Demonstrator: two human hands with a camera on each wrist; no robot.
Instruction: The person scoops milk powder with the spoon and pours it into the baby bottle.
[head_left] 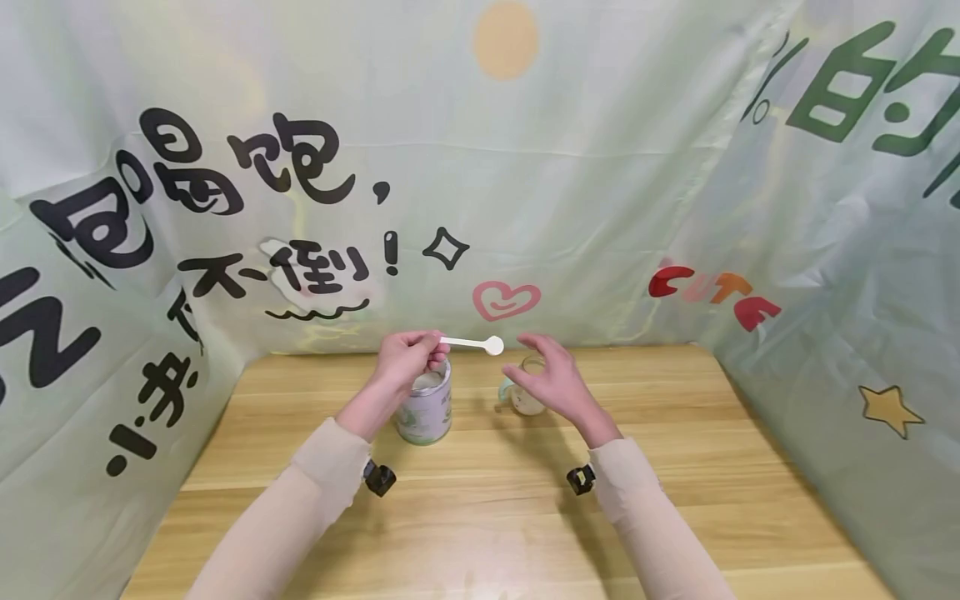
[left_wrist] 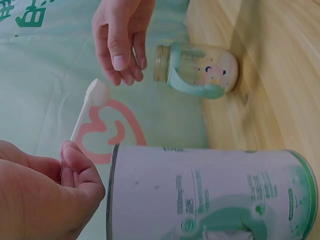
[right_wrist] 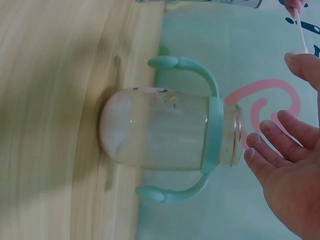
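Observation:
My left hand (head_left: 408,357) pinches the handle of a white measuring scoop (head_left: 472,342) above the open milk powder can (head_left: 425,412). The scoop's bowl (left_wrist: 98,92) points to the right and holds white powder. My right hand (head_left: 553,379) is held over the baby bottle (head_left: 528,406) with fingers spread and nothing in them. In the right wrist view the bottle (right_wrist: 172,132) stands uncapped, with a mint-green collar and two handles (right_wrist: 177,193). Whitish contents fill its bottom. The right fingertips (right_wrist: 252,140) are close to the bottle's mouth.
The wooden table (head_left: 480,517) carries the can on the left and the bottle to its right. Printed cloth (head_left: 420,200) hangs behind the table and along both sides. A small black camera (head_left: 380,479) is strapped to the left wrist, another (head_left: 581,479) to the right.

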